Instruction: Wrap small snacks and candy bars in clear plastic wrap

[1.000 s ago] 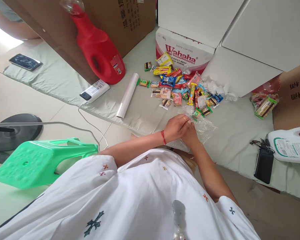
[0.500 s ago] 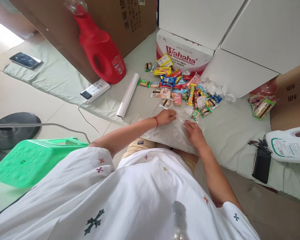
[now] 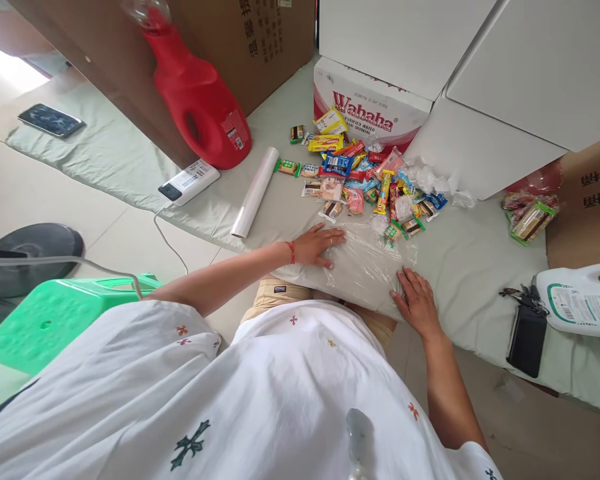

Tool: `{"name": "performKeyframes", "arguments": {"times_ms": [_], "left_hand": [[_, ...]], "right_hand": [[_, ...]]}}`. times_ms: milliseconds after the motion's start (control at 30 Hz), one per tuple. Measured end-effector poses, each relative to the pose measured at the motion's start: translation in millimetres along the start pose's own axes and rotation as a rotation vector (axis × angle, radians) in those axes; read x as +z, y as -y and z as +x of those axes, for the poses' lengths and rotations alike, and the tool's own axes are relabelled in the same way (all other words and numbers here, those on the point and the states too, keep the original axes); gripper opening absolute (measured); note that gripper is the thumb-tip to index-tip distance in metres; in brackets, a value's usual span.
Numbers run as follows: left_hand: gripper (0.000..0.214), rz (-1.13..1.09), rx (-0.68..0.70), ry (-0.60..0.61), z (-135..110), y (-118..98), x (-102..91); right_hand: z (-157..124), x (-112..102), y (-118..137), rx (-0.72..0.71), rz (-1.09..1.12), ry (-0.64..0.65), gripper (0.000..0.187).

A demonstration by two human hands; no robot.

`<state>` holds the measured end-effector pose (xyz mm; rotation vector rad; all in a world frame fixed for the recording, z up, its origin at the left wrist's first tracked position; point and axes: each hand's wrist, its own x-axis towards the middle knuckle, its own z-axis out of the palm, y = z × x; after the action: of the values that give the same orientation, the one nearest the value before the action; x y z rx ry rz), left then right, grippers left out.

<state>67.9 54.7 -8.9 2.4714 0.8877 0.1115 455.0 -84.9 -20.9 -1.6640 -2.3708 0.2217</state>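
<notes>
A sheet of clear plastic film (image 3: 367, 267) lies spread on the pale green cloth in front of me. My left hand (image 3: 319, 247) rests flat on its left side, fingers stretched out, a red string at the wrist. On the right edge of the film my right hand (image 3: 416, 300) lies with fingers apart, pressing it down. Just beyond the film is a heap of small wrapped snacks (image 3: 357, 175) in many colours. A roll of clear film (image 3: 255, 192) lies to the left of the heap.
A red detergent bottle (image 3: 205, 107), a white power bank (image 3: 189, 181) and a phone (image 3: 51, 120) are at left. Behind the snacks stands a Wahaha carton (image 3: 370, 107). At right are a white bottle (image 3: 583, 300), a dark case with keys (image 3: 527, 337) and bagged snacks (image 3: 533, 220). A green stool (image 3: 45, 327) is lower left.
My hands have moved apart, the left one leftward and the right one rightward and down. Their fingers have spread, and the crumpled film between them now lies flatter and wider.
</notes>
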Motion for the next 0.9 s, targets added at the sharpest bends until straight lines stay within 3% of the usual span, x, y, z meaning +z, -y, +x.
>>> {"name": "performKeyframes", "arguments": {"times_ms": [133, 233, 300, 400, 533, 600, 733, 900], "left_hand": [[0.086, 0.086, -0.063, 0.044, -12.8, -8.4, 3.3], [0.086, 0.106, -0.085, 0.029, -19.2, -13.5, 5.7], [0.086, 0.104, -0.086, 0.018, -22.6, -15.5, 7.4], [0.084, 0.095, -0.083, 0.004, -25.7, -16.9, 8.9], [0.083, 0.075, -0.064, -0.005, -27.4, -17.5, 8.1], [0.083, 0.059, -0.053, -0.011, -28.2, -17.6, 6.9], [0.081, 0.012, -0.034, -0.029, -30.1, -17.6, 5.5], [0.077, -0.03, -0.011, -0.064, -31.3, -16.2, 7.3]], "right_hand": [[-5.8, -7.9, -12.4, 0.001, 0.096, 0.041, 0.058], [12.6, -28.2, -25.4, 0.041, 0.227, 0.055, 0.048], [42.2, -45.3, -26.6, 0.137, 0.263, 0.007, 0.043], [112.3, -61.5, -8.8, 0.245, 0.214, -0.056, 0.04], [219.0, -48.4, 36.9, 0.34, 0.009, -0.087, 0.047], [258.4, -35.0, 54.9, 0.41, -0.103, -0.093, 0.051], [293.7, -32.4, 53.0, 0.411, -0.149, -0.089, 0.039], [303.2, -87.0, 11.8, 0.408, -0.102, -0.148, 0.039]]}}
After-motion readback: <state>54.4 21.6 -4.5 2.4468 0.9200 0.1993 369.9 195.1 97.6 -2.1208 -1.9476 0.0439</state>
